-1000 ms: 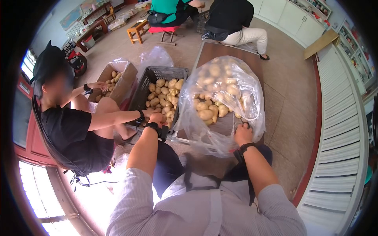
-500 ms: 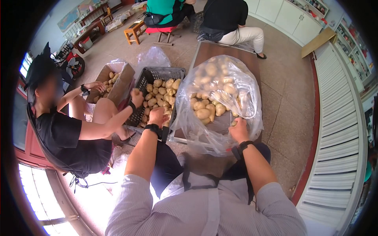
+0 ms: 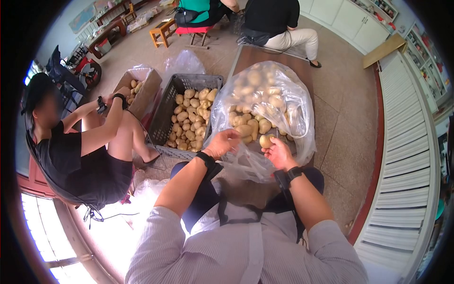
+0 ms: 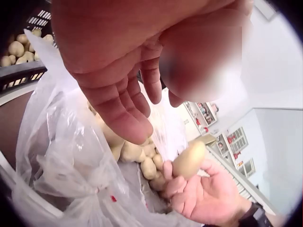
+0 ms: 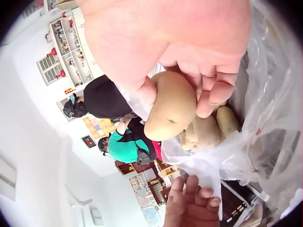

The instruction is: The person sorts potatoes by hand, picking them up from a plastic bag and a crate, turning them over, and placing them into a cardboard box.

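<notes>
Right hand grips potato at bag mouth, thumb and fingers curled round it. Held clear of the pile, guessing so it can be checked over. Left hand empty, fingers loose, hovering over bag's crumpled rim just left of potato. Crate left of bag, part full, close for easy reach. Box further left.

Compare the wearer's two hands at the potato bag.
The right hand grips a potato; the left hand holds none. The right hand lies palm up with its fingers curled round the potato; the left hand's fingers hang loosely curled. Both are at the mouth of the clear bag.
</notes>
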### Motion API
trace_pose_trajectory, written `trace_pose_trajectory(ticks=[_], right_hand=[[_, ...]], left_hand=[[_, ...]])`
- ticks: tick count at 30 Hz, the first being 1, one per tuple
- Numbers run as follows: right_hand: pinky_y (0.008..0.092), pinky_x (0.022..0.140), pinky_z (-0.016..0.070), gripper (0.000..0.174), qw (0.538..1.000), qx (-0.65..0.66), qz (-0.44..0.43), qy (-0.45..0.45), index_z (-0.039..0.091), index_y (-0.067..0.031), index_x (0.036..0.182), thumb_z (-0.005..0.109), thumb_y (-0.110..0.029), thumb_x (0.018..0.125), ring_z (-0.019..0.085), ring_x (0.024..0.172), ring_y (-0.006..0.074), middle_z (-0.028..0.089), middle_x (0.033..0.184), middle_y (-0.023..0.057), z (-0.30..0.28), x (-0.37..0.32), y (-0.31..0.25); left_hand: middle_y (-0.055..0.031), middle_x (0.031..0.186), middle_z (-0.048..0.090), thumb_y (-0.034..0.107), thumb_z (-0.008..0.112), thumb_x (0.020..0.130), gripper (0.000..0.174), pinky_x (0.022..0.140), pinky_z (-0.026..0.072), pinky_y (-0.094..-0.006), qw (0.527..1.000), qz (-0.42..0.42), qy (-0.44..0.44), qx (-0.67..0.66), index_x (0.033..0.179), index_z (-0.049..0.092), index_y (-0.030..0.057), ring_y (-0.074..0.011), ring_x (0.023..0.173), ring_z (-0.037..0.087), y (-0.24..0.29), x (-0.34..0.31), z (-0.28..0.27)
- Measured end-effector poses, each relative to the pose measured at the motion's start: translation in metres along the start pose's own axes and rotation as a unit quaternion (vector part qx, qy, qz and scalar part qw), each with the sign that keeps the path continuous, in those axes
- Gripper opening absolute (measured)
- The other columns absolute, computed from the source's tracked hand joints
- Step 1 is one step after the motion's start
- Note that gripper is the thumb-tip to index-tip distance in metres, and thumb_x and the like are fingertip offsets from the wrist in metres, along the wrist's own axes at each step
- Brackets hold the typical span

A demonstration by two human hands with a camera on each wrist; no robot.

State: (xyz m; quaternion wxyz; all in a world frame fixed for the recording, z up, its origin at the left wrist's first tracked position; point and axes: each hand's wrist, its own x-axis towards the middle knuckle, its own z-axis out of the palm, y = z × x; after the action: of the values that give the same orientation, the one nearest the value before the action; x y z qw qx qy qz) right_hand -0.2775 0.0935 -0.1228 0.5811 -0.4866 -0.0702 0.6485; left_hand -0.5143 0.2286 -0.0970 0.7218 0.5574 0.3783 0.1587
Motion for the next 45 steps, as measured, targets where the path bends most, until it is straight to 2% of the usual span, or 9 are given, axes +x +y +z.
trace_pose_trajectory(ticks=[10,21,24,26,27,29,32,43,45], right_hand=[[0.0288,0.071,0.0482,0.030,0.996,-0.070,-0.033,-0.035,0.059,-0.0103,0.114,0.067,-0.031,0.094,0.065,0.085,0.0162,0.068,0.103,0.0040,0.060,-0.020,0.019],[0.0291,0.072,0.0509,0.038,0.975,-0.190,-0.114,-0.011,0.059,-0.0028,0.123,0.065,-0.028,0.095,0.065,0.090,0.0146,0.065,0.113,0.0051,0.051,-0.010,0.022],[0.0360,0.076,0.0535,0.032,0.909,-0.378,-0.175,0.015,0.062,0.0002,0.114,0.064,-0.025,0.094,0.068,0.094,0.0223,0.066,0.118,0.0118,0.018,0.003,0.018],[0.0430,0.082,0.0537,0.027,0.707,-0.637,-0.279,0.127,0.066,-0.0002,0.105,0.063,-0.023,0.091,0.068,0.098,0.0319,0.066,0.118,0.0172,-0.010,0.009,0.018],[0.0430,0.082,0.0537,0.027,0.707,-0.637,-0.280,0.127,0.066,-0.0002,0.105,0.063,-0.023,0.091,0.068,0.098,0.0319,0.066,0.118,0.0172,-0.014,0.001,0.012],[0.0480,0.085,0.0529,0.024,0.593,-0.754,-0.188,0.210,0.069,-0.0045,0.101,0.061,-0.023,0.088,0.066,0.102,0.0367,0.066,0.117,0.0176,-0.023,-0.011,0.003],[0.0461,0.085,0.0535,0.025,0.505,-0.826,-0.089,0.235,0.070,-0.0082,0.105,0.060,-0.025,0.089,0.067,0.103,0.0319,0.067,0.115,0.0147,-0.030,-0.018,-0.006],[0.0443,0.085,0.0539,0.032,0.506,-0.830,-0.003,0.235,0.075,-0.0095,0.101,0.062,-0.034,0.087,0.069,0.103,0.0328,0.072,0.107,0.0151,-0.029,-0.025,-0.016],[0.0419,0.085,0.0543,0.024,0.490,-0.846,-0.007,0.210,0.076,-0.0123,0.101,0.061,-0.025,0.088,0.069,0.104,0.0315,0.073,0.108,0.0131,-0.020,-0.035,-0.015]], left_hand=[[-0.0106,0.112,0.062,0.020,0.066,0.094,0.046,0.078,0.0589,-0.0326,0.992,-0.054,-0.106,-0.043,0.131,0.049,-0.0004,-0.0189,0.086,0.067,0.008,-0.010,0.017],[-0.0114,0.105,0.064,0.015,0.056,0.099,0.029,0.074,0.0603,-0.0333,0.978,-0.057,-0.071,-0.186,0.125,0.053,0.0016,-0.0221,0.083,0.070,0.009,-0.009,0.006],[-0.0114,0.103,0.065,0.014,0.057,0.099,0.025,0.072,0.0605,-0.0329,0.978,-0.044,-0.060,-0.197,0.121,0.055,0.0024,-0.0220,0.083,0.069,0.010,-0.009,0.004],[-0.0114,0.103,0.065,0.013,0.056,0.099,0.024,0.072,0.0605,-0.0330,0.978,-0.032,-0.049,-0.200,0.120,0.055,0.0027,-0.0222,0.082,0.069,0.008,-0.008,0.003],[-0.0115,0.103,0.065,0.013,0.056,0.099,0.022,0.072,0.0606,-0.0331,0.978,-0.021,-0.037,-0.202,0.119,0.055,0.0031,-0.0223,0.082,0.069,0.008,-0.007,0.003],[-0.0117,0.104,0.065,0.012,0.056,0.098,0.022,0.072,0.0605,-0.0332,0.977,-0.021,-0.023,-0.209,0.119,0.055,0.0036,-0.0227,0.082,0.069,0.009,-0.006,0.002],[-0.0110,0.104,0.065,0.012,0.058,0.097,0.021,0.072,0.0590,-0.0338,0.975,-0.013,0.010,-0.222,0.117,0.056,0.0061,-0.0224,0.081,0.067,0.014,-0.005,-0.002],[-0.0104,0.103,0.065,0.015,0.056,0.098,0.020,0.070,0.0572,-0.0351,0.942,0.025,0.184,-0.281,0.117,0.058,0.0086,-0.0230,0.077,0.065,0.008,0.013,-0.065],[-0.0116,0.108,0.061,0.016,0.057,0.098,0.021,0.070,0.0571,-0.0372,0.935,0.013,0.223,-0.276,0.117,0.058,0.0084,-0.0248,0.082,0.063,0.001,0.016,-0.084]])
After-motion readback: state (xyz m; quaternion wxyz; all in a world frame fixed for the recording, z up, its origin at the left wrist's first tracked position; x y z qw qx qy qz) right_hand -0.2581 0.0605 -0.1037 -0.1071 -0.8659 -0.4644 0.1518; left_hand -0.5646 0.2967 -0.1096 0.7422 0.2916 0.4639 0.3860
